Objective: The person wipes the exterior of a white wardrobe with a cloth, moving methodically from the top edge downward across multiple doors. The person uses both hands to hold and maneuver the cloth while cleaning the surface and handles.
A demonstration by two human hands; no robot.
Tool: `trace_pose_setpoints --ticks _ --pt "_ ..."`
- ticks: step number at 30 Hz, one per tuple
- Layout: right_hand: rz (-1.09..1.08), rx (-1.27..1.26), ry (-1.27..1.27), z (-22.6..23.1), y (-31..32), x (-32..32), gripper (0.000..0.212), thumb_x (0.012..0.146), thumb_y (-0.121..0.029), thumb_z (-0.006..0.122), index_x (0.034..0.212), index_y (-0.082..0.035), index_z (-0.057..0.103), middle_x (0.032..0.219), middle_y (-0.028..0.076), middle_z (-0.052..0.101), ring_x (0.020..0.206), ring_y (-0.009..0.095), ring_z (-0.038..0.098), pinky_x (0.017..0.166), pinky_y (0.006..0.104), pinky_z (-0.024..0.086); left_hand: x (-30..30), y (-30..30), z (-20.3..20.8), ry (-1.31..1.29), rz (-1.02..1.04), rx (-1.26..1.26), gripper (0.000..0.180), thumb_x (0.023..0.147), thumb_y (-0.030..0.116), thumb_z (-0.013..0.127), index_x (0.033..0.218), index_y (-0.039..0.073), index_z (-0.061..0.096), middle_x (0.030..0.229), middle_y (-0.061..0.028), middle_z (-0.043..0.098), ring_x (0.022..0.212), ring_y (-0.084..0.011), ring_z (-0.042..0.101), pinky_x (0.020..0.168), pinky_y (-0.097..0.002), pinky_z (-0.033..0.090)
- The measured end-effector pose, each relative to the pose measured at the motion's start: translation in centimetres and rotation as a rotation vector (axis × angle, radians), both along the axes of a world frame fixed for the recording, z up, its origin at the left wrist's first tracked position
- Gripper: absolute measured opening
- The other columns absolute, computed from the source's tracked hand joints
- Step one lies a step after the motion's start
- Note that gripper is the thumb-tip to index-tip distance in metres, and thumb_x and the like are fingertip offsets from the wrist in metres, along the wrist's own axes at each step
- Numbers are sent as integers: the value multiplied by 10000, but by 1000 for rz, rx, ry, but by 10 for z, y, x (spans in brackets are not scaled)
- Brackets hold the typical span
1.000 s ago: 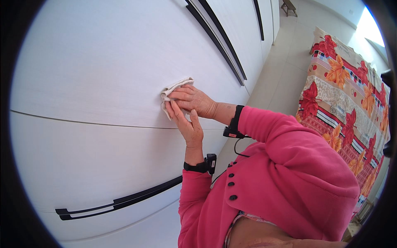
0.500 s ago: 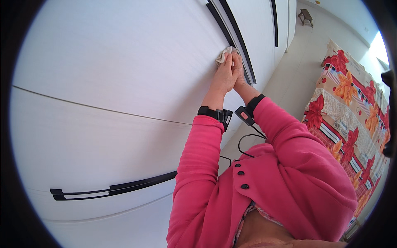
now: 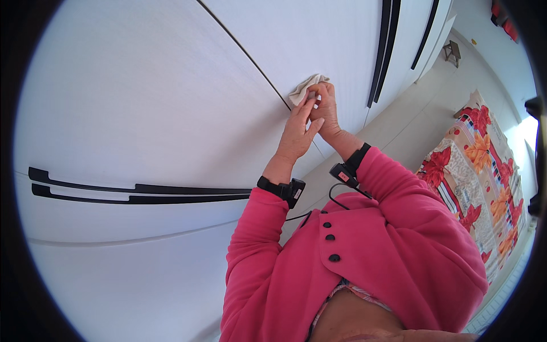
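A crumpled off-white cloth (image 3: 308,86) rests against a white cabinet door (image 3: 165,85), close to the dark seam between two doors. My right hand (image 3: 326,114) has its fingers bent onto the cloth and grips it. Beside it is my left hand (image 3: 295,135), fingers stretched toward the cloth and touching the right hand near the fingertips. The left thumb stands apart, with a gap showing between the hands. Part of the cloth is hidden behind the fingers. Both wrists wear black straps with small boxes.
Long black handles (image 3: 142,192) run along the doors at lower left, and more handles (image 3: 383,54) at upper right. A bed with a leaf-patterned cover (image 3: 476,171) stands at right. A small wooden stool (image 3: 452,52) is on the tiled floor (image 3: 407,117). A black cable hangs near my wrists.
The cloth and both hands have moved from beside the upper black handles to the door seam. My left hand has drawn slightly apart from the right. The view has shifted too.
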State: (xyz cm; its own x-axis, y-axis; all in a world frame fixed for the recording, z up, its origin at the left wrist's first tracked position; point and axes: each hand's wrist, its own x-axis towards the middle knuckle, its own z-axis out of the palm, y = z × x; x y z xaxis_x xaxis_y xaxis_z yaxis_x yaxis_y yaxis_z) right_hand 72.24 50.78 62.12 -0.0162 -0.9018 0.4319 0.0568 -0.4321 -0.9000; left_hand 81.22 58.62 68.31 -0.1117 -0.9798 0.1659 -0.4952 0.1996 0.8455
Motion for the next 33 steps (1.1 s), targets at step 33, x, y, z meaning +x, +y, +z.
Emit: trace_pose_setpoints --ticks 33 --pt "636 -955 554 66 153 176 283 787 -93 664 1062 -147 628 1184 -2 558 1059 205 586 800 316 571 122 197 -20 610 959 -342 347 1068 241 445 1334 24 491 1325 -77 535 1238 -166 485 1093 -327 359"
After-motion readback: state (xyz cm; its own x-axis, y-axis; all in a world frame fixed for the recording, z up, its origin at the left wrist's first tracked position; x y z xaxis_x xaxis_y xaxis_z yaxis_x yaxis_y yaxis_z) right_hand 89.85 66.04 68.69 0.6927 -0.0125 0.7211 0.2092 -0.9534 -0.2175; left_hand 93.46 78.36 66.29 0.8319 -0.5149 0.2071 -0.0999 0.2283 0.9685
